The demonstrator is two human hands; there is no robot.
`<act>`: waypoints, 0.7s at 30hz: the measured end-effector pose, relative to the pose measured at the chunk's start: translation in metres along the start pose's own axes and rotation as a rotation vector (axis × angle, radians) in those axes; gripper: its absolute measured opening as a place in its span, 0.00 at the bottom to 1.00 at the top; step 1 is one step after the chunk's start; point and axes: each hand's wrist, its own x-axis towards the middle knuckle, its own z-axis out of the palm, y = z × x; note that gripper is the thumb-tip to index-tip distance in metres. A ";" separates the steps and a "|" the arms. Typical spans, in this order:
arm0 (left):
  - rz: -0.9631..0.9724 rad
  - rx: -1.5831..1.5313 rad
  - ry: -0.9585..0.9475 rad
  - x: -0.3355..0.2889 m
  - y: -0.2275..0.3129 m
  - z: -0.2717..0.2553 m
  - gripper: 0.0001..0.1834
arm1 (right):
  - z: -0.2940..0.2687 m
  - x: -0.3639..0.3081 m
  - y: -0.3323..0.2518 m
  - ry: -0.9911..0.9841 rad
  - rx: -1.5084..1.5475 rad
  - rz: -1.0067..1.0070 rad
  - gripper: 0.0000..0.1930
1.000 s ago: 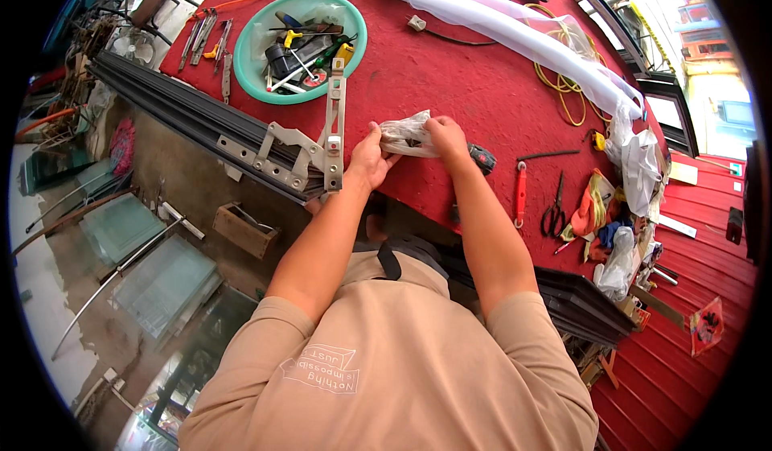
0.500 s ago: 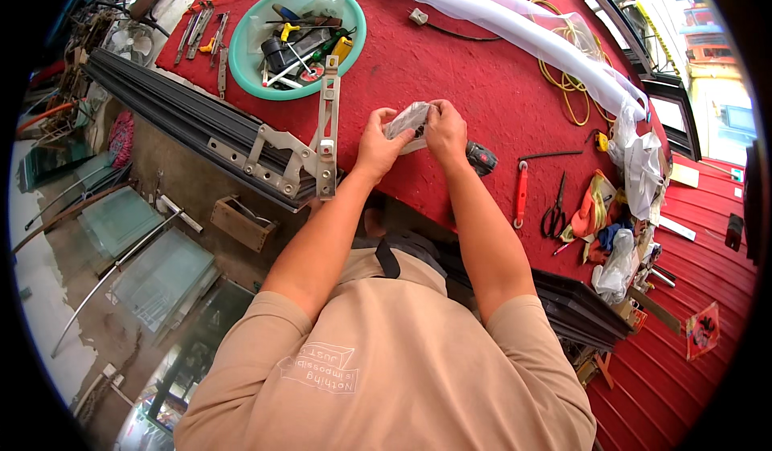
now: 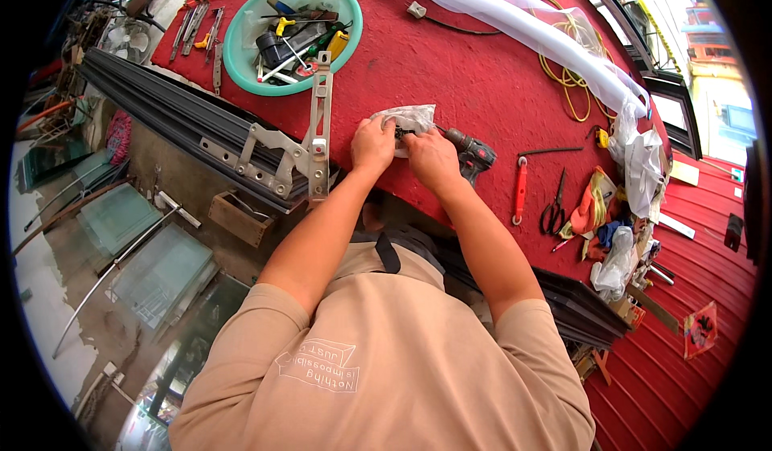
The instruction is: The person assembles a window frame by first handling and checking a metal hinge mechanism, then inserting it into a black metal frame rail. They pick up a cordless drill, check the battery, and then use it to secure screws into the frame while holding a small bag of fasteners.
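Low over the front of the red-covered table, a crinkled clear plastic bag (image 3: pixel 416 115) is between my two hands, with small dark pieces showing in its mouth. My left hand (image 3: pixel 374 145) is closed on the bag's left side. My right hand (image 3: pixel 434 160) is closed at its right side, the thumb at the opening beside the dark pieces; its other fingertips are mostly hidden. Just right of that hand a dark cordless drill (image 3: pixel 474 155) lies on the table. To the left, a metal hinge bracket (image 3: pixel 318 129) stands up from a bundle of dark frame profiles (image 3: pixel 173 101).
A turquoise basin (image 3: pixel 233 61) of hand tools stands at the far left of the table (image 3: pixel 386 57). Metal strips (image 3: pixel 215 73) lie beside it. A white film roll (image 3: pixel 515 28) crosses the back. At right are a red-handled tool (image 3: pixel 520 193), scissors (image 3: pixel 553 214) and gloves (image 3: pixel 591 201).
Both hands have come lower with the bag, and its mouth now shows the dark pieces. My right hand has turned inward, bringing more of the drill into view.
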 end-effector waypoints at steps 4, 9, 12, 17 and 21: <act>-0.001 -0.002 -0.012 -0.004 0.000 -0.004 0.26 | 0.000 0.002 -0.009 -0.019 0.009 0.089 0.10; 0.105 -0.044 0.004 -0.014 0.012 -0.015 0.26 | 0.020 -0.002 -0.003 0.104 -0.016 0.088 0.11; 0.342 -0.105 0.221 -0.028 0.016 -0.021 0.28 | 0.022 -0.004 0.001 0.117 -0.015 0.059 0.11; 0.721 0.135 0.136 -0.048 0.004 -0.039 0.13 | 0.000 0.001 0.008 -0.043 0.005 0.034 0.08; 0.665 0.272 0.146 -0.049 0.005 -0.037 0.05 | -0.004 0.001 0.016 -0.117 -0.040 -0.006 0.07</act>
